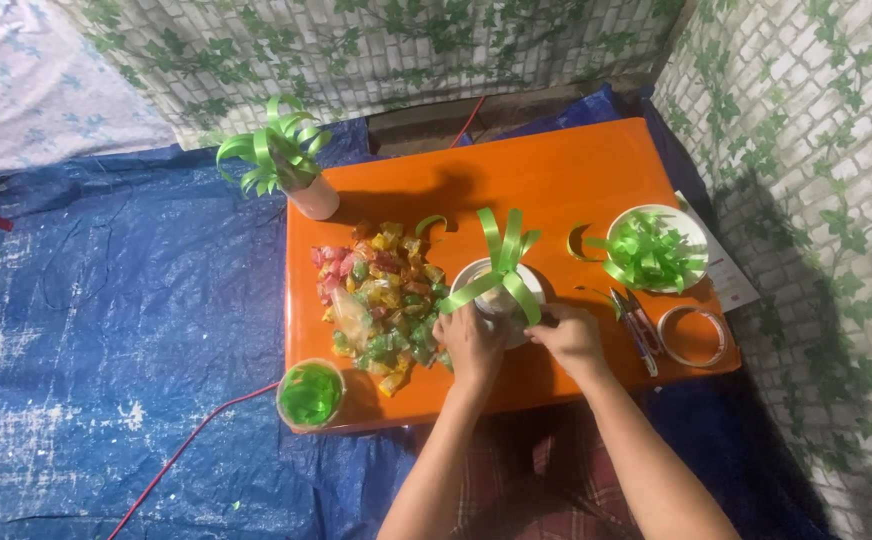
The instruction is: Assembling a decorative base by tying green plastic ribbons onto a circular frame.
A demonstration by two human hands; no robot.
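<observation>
Hands meet at the cup (496,300) near the table (556,170) front edge, left hand (471,342) gripping its side, right hand (568,335) pinching a green ribbon (501,262) loop; fixing loops seems underway, needing a steady cup.

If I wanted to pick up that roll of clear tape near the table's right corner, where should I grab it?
Pinch the tape roll across its band, one finger inside the open hole and the thumb outside, coming straight down from above. It lies flat on the orange table, so its sides likely offer little to hold.
</observation>
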